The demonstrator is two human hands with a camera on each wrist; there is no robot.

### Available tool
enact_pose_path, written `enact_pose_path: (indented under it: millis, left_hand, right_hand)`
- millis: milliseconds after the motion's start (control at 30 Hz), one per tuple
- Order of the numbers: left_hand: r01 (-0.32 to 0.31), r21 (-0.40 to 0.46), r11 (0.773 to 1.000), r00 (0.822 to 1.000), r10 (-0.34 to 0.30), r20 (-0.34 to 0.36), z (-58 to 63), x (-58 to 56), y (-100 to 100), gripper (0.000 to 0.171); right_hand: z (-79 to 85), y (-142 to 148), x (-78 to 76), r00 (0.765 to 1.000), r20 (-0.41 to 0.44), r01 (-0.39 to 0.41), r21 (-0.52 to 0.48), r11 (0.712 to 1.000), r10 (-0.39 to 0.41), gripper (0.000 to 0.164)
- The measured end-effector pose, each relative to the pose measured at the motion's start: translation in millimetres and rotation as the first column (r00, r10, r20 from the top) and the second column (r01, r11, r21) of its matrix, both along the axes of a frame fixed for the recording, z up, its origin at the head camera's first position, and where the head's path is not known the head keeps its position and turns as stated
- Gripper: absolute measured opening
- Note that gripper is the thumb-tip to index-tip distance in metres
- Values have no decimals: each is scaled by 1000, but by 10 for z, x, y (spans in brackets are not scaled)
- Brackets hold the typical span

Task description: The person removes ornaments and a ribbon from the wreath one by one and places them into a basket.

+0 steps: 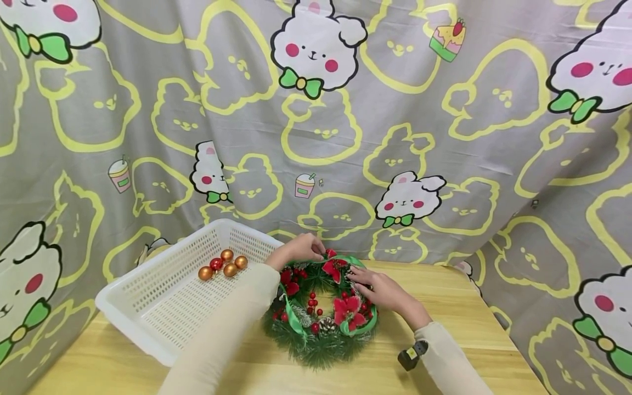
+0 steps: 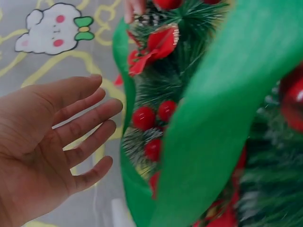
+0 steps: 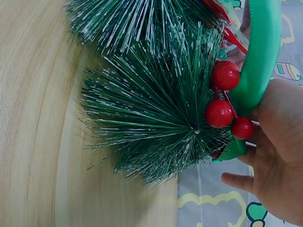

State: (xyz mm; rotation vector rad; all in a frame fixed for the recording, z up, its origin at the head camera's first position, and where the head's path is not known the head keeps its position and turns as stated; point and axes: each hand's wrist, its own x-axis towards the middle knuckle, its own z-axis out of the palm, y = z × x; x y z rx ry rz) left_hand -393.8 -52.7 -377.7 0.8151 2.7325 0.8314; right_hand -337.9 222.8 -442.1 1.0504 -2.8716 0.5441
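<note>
A green Christmas wreath with red flowers, red berries, pine cones and frosted needles lies on the table. A loose green ribbon runs along it. At the wreath's far left side is my left hand; in the left wrist view its fingers are spread and relaxed, holding nothing, beside the ribbon. My right hand rests at the wreath's upper right. From the right wrist view, its little finger is straight, while ribbon and red berries hide the thumb and other fingertips.
A white plastic basket stands tilted left of the wreath, with several gold and red baubles inside. The wooden table ends at a grey patterned curtain. A small black device is on the right wrist.
</note>
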Motion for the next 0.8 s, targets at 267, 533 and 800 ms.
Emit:
enact_pose_path:
  millis: [267,533,800]
  left_hand:
    - [-51,-47,998,997,49,-51,-143,-15,90,20]
    - [-81,-95,992,990,70,-120,-184,-5,148,19]
    - [-99,-148,984,977,68,-203,-189,-7,182,12]
  right_hand:
    - [-12,6,-1,1000,10,5,-3,1000,-5,41]
    - [-3,5,6,1000,0,14,-1,1000,-14,40]
    - [-1,-2,9,1000,-10,7,5,1000,-7,40]
